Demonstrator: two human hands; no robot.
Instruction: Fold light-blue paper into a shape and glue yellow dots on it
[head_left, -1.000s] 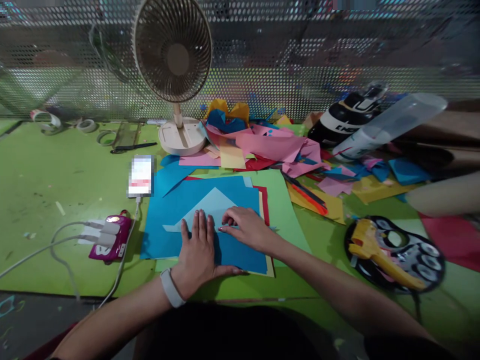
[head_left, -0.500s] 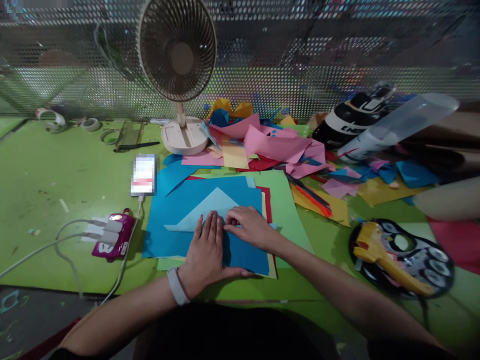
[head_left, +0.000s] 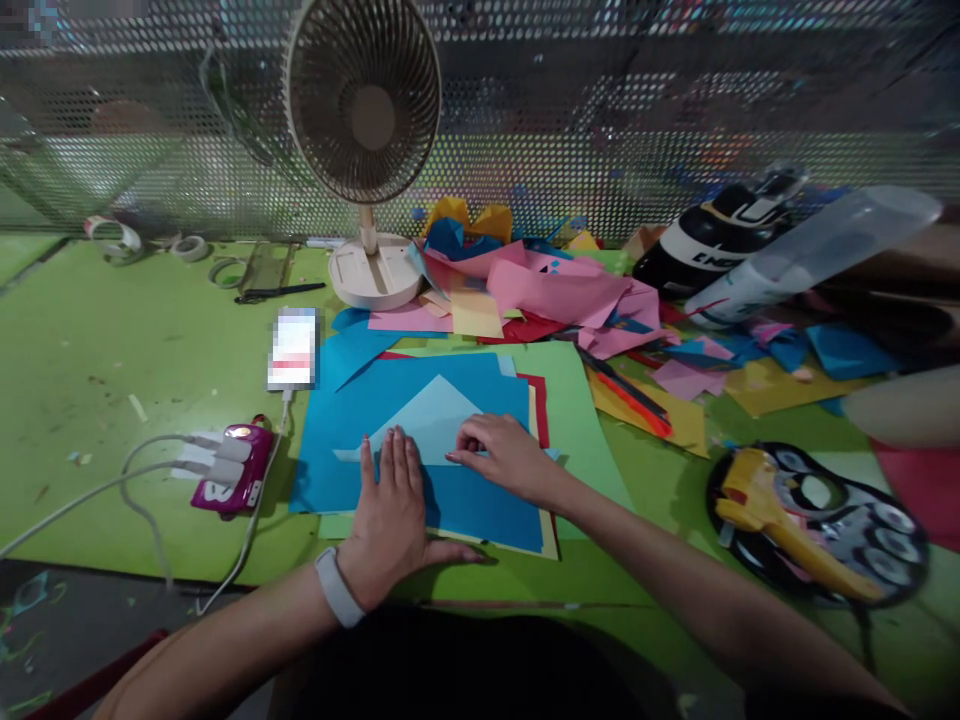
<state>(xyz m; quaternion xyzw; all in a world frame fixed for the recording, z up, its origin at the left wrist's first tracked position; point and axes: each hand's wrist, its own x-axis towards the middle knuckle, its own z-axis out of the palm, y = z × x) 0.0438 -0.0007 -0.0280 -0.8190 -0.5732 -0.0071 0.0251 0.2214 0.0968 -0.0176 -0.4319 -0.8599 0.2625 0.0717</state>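
Observation:
A light blue sheet of paper [head_left: 435, 415], folded to a triangle with narrow points at both sides, lies on a stack of coloured paper topped by a blue sheet [head_left: 480, 500]. My left hand [head_left: 390, 510] rests flat with its fingers stretched out, the fingertips on the lower left of the folded paper and the palm on the blue sheet. At the lower right of the folded paper, my right hand [head_left: 499, 455] is closed, with curled fingers and thumb pinched at the bottom edge. The part of the edge under this hand is hidden.
A fan [head_left: 375, 270] stands behind the stack, beside a heap of paper scraps [head_left: 555, 285]. Left are a phone [head_left: 292, 350] and a purple power adapter [head_left: 232, 470] with cables. Right are a utility knife [head_left: 634, 402], a yellow tool [head_left: 780, 530] on a black tray, and bottles [head_left: 705, 245].
My left hand has slid left along the bottom edge of the folded paper, away from my right hand. My right hand stays almost in place. The view has shifted slightly.

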